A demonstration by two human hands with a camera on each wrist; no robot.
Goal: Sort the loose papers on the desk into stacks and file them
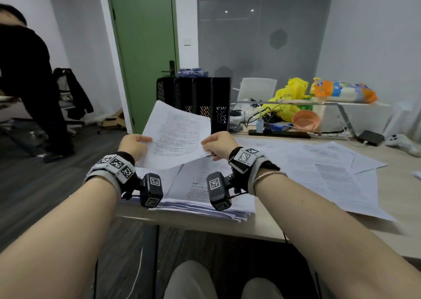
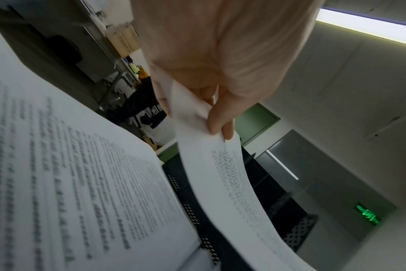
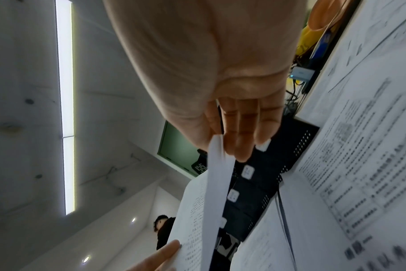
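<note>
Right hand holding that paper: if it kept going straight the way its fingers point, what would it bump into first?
Probably the black file organizer. The right hand points forward across the desk while pinching the sheet, and the organizer stands just beyond it. Depth is hard to judge.

Desk (image 1: pixel 262 227), light wood: paper stack (image 1: pixel 205 198) at near edge; loose sheets (image 1: pixel 330 168) spread to right; black file rack (image 1: pixel 196 98) at back; cables, black box (image 1: pixel 370 138), white controller (image 1: pixel 403 142).

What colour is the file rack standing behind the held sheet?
Black, with perforated side panels. The file rack shows best in the head view, behind the held sheet.
</note>
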